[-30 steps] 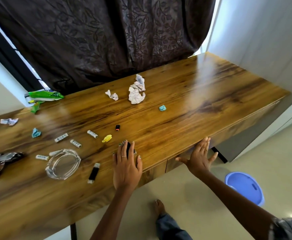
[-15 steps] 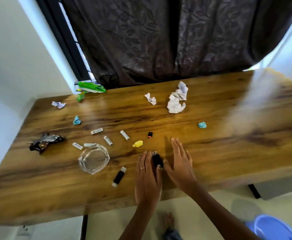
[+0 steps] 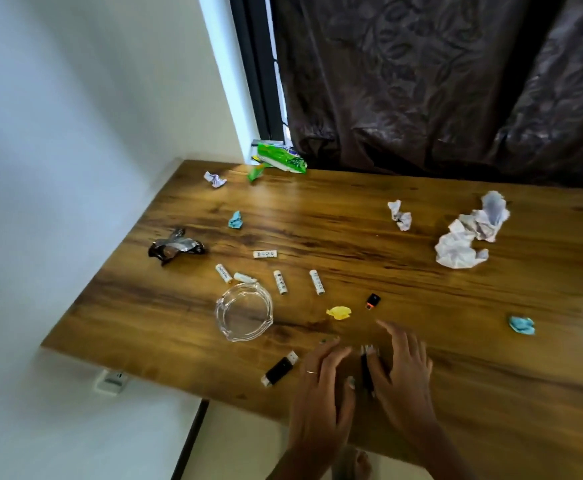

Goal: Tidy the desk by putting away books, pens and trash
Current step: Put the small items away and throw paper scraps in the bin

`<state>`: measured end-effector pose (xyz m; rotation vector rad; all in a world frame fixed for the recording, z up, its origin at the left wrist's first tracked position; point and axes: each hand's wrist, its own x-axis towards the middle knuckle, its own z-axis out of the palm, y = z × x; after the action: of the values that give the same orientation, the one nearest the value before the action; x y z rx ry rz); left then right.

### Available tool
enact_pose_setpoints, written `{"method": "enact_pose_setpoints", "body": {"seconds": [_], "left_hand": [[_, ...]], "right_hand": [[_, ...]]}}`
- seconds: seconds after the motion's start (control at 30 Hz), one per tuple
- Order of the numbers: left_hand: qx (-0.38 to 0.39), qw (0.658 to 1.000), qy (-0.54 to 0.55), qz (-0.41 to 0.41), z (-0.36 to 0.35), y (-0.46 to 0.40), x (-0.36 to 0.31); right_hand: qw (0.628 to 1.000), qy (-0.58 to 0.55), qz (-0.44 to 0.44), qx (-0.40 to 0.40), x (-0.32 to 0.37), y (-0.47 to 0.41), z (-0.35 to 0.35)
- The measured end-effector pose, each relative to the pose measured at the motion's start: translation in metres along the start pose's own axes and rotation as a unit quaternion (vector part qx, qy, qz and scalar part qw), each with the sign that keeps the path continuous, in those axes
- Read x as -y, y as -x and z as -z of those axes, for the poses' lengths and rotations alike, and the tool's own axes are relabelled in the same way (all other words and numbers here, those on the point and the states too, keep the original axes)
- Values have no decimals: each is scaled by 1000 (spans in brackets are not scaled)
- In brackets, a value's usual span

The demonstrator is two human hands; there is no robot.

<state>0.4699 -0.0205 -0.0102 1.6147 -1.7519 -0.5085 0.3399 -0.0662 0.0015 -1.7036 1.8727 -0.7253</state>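
Black, the small lighter (image 3: 366, 370) lies near the table's (image 3: 421, 289) front edge between both hands, as half a second ago. Left hand (image 3: 319, 393) and right hand (image 3: 404, 379) flank it, fingers straight, gripping nothing; the view has swung left.

Both forearms are bare, with no sleeve showing anywhere along them. The left hand (image 3: 321, 393) wears a thin metal ring (image 3: 311, 372) on one finger. Its nails are painted a dark greenish shade, seen on the fingertips and on the thumbnail; the blur hides any finer pattern. The right hand (image 3: 402, 374) wears no ring or band on the parts that show. At the bottom edge a bare foot (image 3: 354, 464) appears, blurred, with no shoe or sock.
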Motion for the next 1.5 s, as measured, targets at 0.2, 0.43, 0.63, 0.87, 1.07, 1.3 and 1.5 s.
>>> {"method": "enact_pose_setpoints", "body": {"seconds": [0.2, 0.43, 0.63, 0.87, 1.07, 1.3, 1.5], "left_hand": [[-73, 995, 39, 48, 35, -35, 12], [-119, 939, 270, 176, 86, -70, 36], [12, 782, 506, 364, 130, -105, 72], [145, 633, 653, 390, 153, -129, 93], [200, 507, 708, 449, 158, -136, 98], [203, 548, 678, 446, 166, -147, 124], [228, 584, 657, 418, 177, -163, 139]], "right_hand": [[996, -27, 79, -15, 32, -32, 1], [992, 26, 124, -20, 80, -84, -45], [989, 147, 4, -3, 95, -107, -76], [984, -166, -58, -24, 147, -83, -70], [979, -205, 17, 13, 197, -53, -78], [994, -52, -68, -75, 160, -82, -91], [993, 8, -110, -31, 145, -101, -112]]}}
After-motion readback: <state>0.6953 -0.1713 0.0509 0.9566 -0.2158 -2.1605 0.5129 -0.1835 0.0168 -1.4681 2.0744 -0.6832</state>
